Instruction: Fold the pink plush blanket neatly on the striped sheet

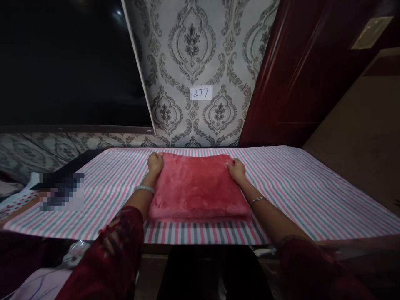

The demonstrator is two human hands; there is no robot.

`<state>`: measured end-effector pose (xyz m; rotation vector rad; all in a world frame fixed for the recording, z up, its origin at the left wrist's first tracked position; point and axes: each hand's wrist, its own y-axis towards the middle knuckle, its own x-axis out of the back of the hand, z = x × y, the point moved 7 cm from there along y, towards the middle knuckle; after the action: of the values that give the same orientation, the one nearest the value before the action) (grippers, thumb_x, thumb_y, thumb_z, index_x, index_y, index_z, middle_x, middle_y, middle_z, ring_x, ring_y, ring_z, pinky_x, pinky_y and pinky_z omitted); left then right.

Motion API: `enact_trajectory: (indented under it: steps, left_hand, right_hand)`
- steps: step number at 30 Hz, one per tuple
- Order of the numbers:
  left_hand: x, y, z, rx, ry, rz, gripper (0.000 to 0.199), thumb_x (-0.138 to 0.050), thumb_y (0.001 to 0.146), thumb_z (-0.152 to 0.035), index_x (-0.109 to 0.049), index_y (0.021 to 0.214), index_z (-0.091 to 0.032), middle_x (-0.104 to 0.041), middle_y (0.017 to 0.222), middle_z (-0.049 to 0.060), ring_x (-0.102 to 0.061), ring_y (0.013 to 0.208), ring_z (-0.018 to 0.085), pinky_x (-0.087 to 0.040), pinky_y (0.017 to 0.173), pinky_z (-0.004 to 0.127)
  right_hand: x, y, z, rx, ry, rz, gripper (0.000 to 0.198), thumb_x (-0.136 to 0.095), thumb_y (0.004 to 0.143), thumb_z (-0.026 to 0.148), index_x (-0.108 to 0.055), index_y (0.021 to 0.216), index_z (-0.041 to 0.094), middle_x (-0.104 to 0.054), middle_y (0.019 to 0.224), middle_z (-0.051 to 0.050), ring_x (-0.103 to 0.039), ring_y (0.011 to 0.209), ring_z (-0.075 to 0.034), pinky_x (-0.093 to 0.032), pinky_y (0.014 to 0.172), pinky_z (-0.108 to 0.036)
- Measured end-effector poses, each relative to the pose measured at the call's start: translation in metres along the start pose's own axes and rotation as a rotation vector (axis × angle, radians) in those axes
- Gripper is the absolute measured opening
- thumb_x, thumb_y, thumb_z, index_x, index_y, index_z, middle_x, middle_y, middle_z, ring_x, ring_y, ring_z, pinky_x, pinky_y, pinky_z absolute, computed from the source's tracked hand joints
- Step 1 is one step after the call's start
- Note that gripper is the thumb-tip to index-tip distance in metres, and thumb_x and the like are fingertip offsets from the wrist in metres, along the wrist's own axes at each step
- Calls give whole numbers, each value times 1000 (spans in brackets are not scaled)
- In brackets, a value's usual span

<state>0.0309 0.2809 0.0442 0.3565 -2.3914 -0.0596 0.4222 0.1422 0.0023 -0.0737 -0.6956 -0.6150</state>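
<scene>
A folded red plush cloth (200, 187), soft and fuzzy, lies flat in the middle of the striped tablecloth (281, 183). My left hand (155, 162) grips its far left corner, fingers closed over the edge. At the far right corner, my right hand (236, 168) pinches the cloth between thumb and curled fingers. The near edge of the cloth shows stacked layers and faces me. Parts of the fingers on both hands are hidden behind the fabric.
A large dark television screen (68, 62) rises at the back left. Behind the table is patterned wallpaper with a paper label (201, 93) reading 277. A dark red wooden door (287, 71) and a brown panel (362, 137) stand to the right. A blurred patch covers something on the table's left.
</scene>
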Motion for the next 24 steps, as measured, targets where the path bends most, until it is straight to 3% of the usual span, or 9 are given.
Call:
enact_trajectory:
  steps: [4, 8, 11, 14, 17, 19, 20, 22, 24]
  left_hand:
    - [-15, -4, 15, 15, 1, 20, 14, -61, 87, -28, -66, 82, -16, -72, 104, 25, -63, 118, 39, -49, 92, 42]
    - [-19, -2, 22, 47, 4, 78, 18, -66, 84, -34, -67, 81, -16, -73, 98, 24, -63, 116, 41, -51, 87, 40]
    - [-13, 0, 20, 63, 4, 140, 31, -67, 84, -41, -70, 91, -11, -74, 100, 25, -67, 109, 42, -53, 85, 43]
    - [3, -14, 10, 3, 9, 156, 46, -67, 85, -40, -68, 116, -7, -67, 126, 26, -59, 125, 40, -49, 101, 44]
    - [19, -62, -15, -325, 71, 174, 60, -63, 87, -38, -55, 140, -10, -51, 151, 18, -42, 144, 33, -31, 120, 43]
    - [24, -113, -31, -605, 155, 222, 65, -56, 91, -42, -47, 149, -13, -43, 159, 14, -34, 149, 31, -24, 123, 47]
    - [24, -137, -33, -680, 208, 256, 66, -54, 92, -44, -45, 151, -15, -39, 161, 13, -29, 151, 31, -21, 124, 49]
    - [23, -176, -30, -760, 307, 306, 67, -54, 93, -47, -43, 153, -20, -35, 164, 11, -23, 153, 33, -14, 125, 53]
    - [19, -197, -24, -788, 385, 333, 66, -53, 93, -50, -45, 153, -22, -33, 164, 12, -21, 154, 34, -8, 125, 55]
  right_hand:
    - [-7, -3, -11, -40, -63, -16, 23, -57, 86, 32, -68, 97, 14, -72, 98, -14, -65, 93, -28, -46, 77, -31]
    - [-8, -3, -16, -57, -42, 30, 23, -60, 85, 32, -69, 96, 14, -72, 97, -12, -66, 93, -26, -47, 76, -29]
    - [0, 1, -17, -72, -8, 96, 28, -60, 87, 34, -70, 104, 13, -74, 101, -12, -68, 93, -26, -50, 78, -31]
    - [19, -11, -10, -45, 14, 115, 45, -61, 90, 35, -63, 128, 13, -70, 122, -15, -66, 109, -29, -51, 93, -38]
    - [39, -56, 21, 294, -63, 89, 64, -65, 90, 40, -49, 147, 17, -52, 149, -14, -46, 138, -33, -36, 115, -48]
    - [38, -106, 43, 610, -165, 162, 73, -66, 89, 46, -42, 153, 20, -41, 158, -13, -34, 147, -34, -27, 120, -51]
    - [34, -130, 47, 717, -224, 216, 79, -68, 88, 48, -39, 156, 22, -37, 160, -12, -30, 149, -35, -25, 121, -54]
    - [25, -167, 46, 830, -357, 294, 84, -72, 85, 43, -34, 158, 27, -32, 163, -11, -28, 149, -37, -23, 120, -60]
    - [18, -182, 37, 862, -472, 322, 84, -72, 84, 30, -32, 159, 30, -30, 164, -11, -29, 149, -37, -25, 119, -63]
